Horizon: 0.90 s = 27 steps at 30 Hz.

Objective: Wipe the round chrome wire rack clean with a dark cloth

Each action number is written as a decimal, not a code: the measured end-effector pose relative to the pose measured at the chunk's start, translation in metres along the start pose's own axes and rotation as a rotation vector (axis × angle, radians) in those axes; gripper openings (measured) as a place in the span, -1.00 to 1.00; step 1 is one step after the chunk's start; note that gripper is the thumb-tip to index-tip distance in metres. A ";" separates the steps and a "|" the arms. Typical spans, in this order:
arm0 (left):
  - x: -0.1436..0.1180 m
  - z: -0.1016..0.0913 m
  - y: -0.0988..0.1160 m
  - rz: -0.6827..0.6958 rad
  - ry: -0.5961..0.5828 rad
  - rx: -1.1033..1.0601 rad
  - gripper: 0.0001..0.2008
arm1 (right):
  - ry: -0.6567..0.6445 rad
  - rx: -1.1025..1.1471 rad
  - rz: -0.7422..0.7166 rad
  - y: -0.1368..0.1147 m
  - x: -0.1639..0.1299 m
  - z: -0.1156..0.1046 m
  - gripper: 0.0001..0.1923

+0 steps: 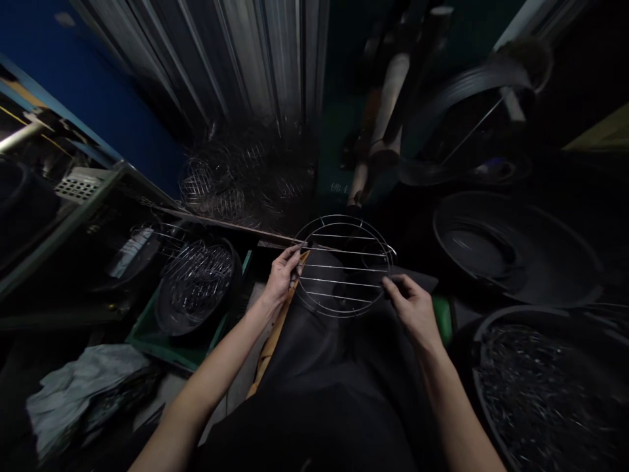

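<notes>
Fingers (293,254) pinched narrow: left hand (281,276) on round wire rack's (344,267) left rim, right hand (413,305) on its right. Rack above dark-clad lap (334,354); wire-filled basin (171,322) left, tub (477,354) of metal bits (531,387) right.

We hold a round wire rack (344,268) level between our left hand (282,275) and right hand (413,308). Beside us, metal pieces (531,387) lie in a dark tub (521,310).

Shiny metal wire rack (344,268), matt plastic basin (545,262), ribbed metal sheeting (236,59)
</notes>
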<state>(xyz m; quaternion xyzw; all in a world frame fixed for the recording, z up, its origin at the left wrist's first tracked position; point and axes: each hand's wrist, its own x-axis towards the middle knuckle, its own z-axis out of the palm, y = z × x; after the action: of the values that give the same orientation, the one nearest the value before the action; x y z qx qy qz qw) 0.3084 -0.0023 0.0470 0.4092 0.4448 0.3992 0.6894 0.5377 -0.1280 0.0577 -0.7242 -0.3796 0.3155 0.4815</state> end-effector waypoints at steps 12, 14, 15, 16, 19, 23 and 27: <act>-0.001 0.013 0.005 0.044 -0.091 0.034 -0.50 | 0.109 -0.038 0.052 -0.002 -0.010 -0.012 -0.55; 0.002 0.018 0.005 0.050 -0.116 0.029 -0.50 | 0.133 -0.029 0.055 0.000 -0.010 -0.014 -0.54; 0.004 0.020 0.005 0.057 -0.130 0.020 -0.51 | 0.147 -0.019 0.056 0.002 -0.010 -0.015 -0.54; 0.006 0.022 0.004 0.066 -0.145 0.012 -0.52 | 0.163 -0.010 0.056 0.003 -0.009 -0.015 -0.53; 0.010 0.029 0.004 0.086 -0.182 0.025 -0.55 | 0.203 0.004 0.046 0.007 -0.008 -0.017 -0.52; 0.014 0.032 0.004 0.099 -0.201 0.041 -0.55 | 0.225 -0.013 0.022 0.011 -0.007 -0.018 -0.54; 0.015 0.031 0.001 0.103 -0.197 0.034 -0.55 | 0.232 -0.019 0.011 0.011 -0.008 -0.019 -0.56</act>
<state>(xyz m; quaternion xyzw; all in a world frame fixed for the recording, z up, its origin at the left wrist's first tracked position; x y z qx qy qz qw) 0.3414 0.0052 0.0524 0.4802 0.3601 0.3846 0.7013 0.5515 -0.1463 0.0542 -0.7624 -0.3202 0.2287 0.5137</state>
